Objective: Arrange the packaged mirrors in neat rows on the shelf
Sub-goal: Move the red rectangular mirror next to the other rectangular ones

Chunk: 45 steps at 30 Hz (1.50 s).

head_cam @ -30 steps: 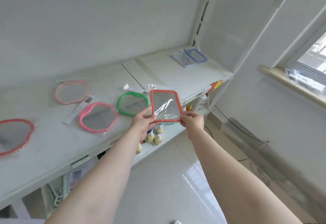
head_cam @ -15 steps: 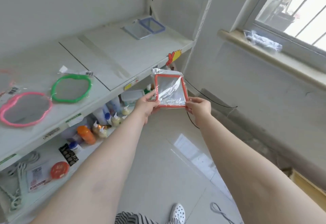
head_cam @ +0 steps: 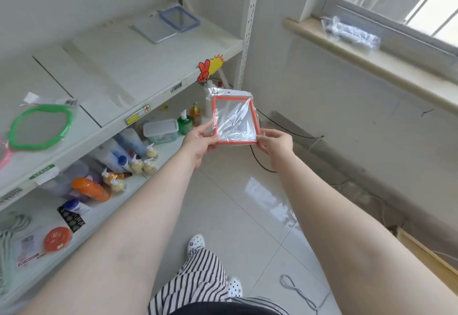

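I hold a square mirror with an orange-red frame [head_cam: 235,120], wrapped in clear plastic, out in front of me, off the shelf and above the floor. My left hand [head_cam: 198,142] grips its lower left corner and my right hand [head_cam: 273,142] grips its lower right corner. On the white shelf [head_cam: 138,67] to my left lies a green wavy-framed mirror [head_cam: 41,126]. A pink-framed mirror [head_cam: 3,158] shows only at the left edge. Two blue-framed square mirrors [head_cam: 171,23] lie at the shelf's far right end.
The lower shelf [head_cam: 104,205] holds several bottles, a lidded tub [head_cam: 161,130] and an orange disc [head_cam: 57,239]. A white upright post [head_cam: 247,29] ends the shelf. A window sill [head_cam: 371,62] runs along the right wall with a plastic packet [head_cam: 350,33]. Cables lie on the tiled floor.
The view has swung right and down, away from the shelf. The orange-red mirror has come off the shelf front and now sits over the floor, still held by both hands.
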Available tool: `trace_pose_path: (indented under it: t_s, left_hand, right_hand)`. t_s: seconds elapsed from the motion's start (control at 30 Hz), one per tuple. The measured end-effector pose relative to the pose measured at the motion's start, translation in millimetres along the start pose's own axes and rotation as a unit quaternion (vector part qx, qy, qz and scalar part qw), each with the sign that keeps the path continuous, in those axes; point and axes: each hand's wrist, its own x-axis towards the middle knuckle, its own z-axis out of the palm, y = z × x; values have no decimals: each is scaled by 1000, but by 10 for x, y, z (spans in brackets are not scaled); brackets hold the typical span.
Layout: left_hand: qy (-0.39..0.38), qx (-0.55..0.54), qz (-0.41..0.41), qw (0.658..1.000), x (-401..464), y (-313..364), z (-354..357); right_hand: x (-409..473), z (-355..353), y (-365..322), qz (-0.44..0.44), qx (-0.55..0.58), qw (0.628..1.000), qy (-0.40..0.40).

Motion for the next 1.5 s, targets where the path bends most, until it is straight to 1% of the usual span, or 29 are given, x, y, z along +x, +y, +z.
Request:
trace_pose_path:
  t_s: [0.17,0.3,0.43,0.57,0.77,0.9,1.0,1.2,1.3,1.5]
  left_hand:
    - [-11,5,-5,1000,417,120,144]
    - [-35,-8,-6,999,823,336,257]
    - [-48,-4,-8,999,1186,585,363]
    - [-54,6,-1,999,1471,784,357]
    - [-5,-18,-10,1000,1844,1022,254]
    - [25,-33,6,999,2177,1152,196]
    - [66,-52,29,996,2404,1306,178]
    - [132,-125,45,982,2764,1526,82]
    - [185,-140,55,971,2827,1597,-15]
    - [256,-173,68,949,2849,1694,-363]
  right_hand:
    - [354,32,-181,17,3,1000,13]
    - [667,92,-456,4,-5,1000,26]
    - [991,190,-728,2,10,999,46]
    - [1264,348,-884,3,8,999,43]
    - [1708,699,-1167,0,-27,1000,9]
    - [2050,944,-1396,-10,-49,998,-29]
    - [2345,1153,-1629,-28,-69,995,-65]
    - [2852,1590,-2130,-55,-100,981,-156]
    - [2998,1853,-2200,-65,-125,969,-204]
    - [3056,2432,-2271,-58,-152,946,-281]
